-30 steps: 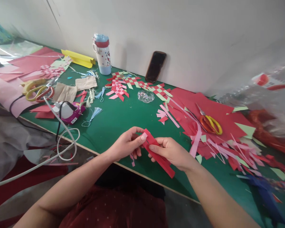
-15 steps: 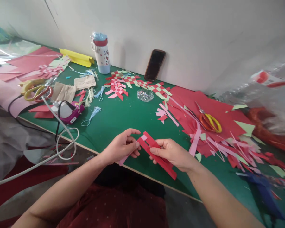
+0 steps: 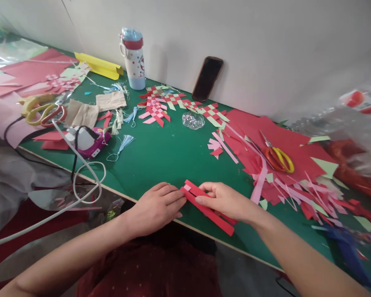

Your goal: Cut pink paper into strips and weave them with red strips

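In the head view, my right hand (image 3: pixel 221 200) pinches folded red paper strips (image 3: pixel 216 216) between thumb and fingers near the table's front edge. The strips lie side by side at a slant, with a slit between them. A small pink paper square (image 3: pixel 187 187) shows near their far left end. My left hand (image 3: pixel 159 206) lies palm down, its fingers stretched out together and their tips touching that end of the strips. Whatever lies beneath the left palm is hidden.
Scissors (image 3: pixel 280 160) rest on red paper sheets at the right, among paper scraps (image 3: pixel 312 198). A clear dish of beads (image 3: pixel 193 120), woven paper pieces (image 3: pixel 156 110), a bottle (image 3: pixel 135 62) and a phone (image 3: pixel 207 78) stand toward the wall. A purple power socket (image 3: pixel 97 142) with cables sits left.
My left hand has turned palm down and flattened beside the strips; the pink strip seen under it before is now hidden. The red strips have come down lower, still in my right hand.
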{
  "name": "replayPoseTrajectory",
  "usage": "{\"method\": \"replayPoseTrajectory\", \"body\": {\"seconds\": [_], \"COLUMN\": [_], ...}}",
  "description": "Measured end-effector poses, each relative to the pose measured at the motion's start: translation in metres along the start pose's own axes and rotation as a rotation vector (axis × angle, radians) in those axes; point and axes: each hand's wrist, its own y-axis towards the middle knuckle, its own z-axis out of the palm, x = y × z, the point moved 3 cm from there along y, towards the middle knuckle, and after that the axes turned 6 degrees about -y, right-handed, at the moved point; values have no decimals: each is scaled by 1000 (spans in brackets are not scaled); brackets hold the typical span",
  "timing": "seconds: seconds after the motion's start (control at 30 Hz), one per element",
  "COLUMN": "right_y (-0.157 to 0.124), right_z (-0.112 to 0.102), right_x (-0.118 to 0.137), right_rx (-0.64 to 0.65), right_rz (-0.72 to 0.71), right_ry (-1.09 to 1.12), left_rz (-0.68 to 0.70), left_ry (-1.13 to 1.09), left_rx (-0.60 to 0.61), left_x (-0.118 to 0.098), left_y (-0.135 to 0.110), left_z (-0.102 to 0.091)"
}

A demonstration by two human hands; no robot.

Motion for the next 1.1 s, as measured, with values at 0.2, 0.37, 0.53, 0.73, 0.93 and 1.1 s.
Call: {"method": "replayPoseTrajectory", "body": {"seconds": [0.2, 0.37, 0.53, 0.73, 0.93, 1.1], "right_y": [-15, 2, 20, 19, 18, 8], "right_z": [-26, -3, 9, 5, 14, 18], "right_x": [-2, 11, 19, 16, 10, 2], "right_rx": [-450, -542, -460, -506, -609, -742], "right_rz": [-63, -591, -695, -716, -719, -742], "right_ry": [-785, -913, -948, -921, -990, -1003], "left_rz": [0, 22, 32, 16, 7, -1], "left_ry": [66, 127, 141, 130, 134, 149], "left_rx": [-44, -66, -23, -33, -19, -16], "left_x": [4, 4, 6, 7, 6, 4], "left_y": [-2, -2, -1, -1, -2, -2], "left_z": [7, 7, 8, 8, 9, 13]}}
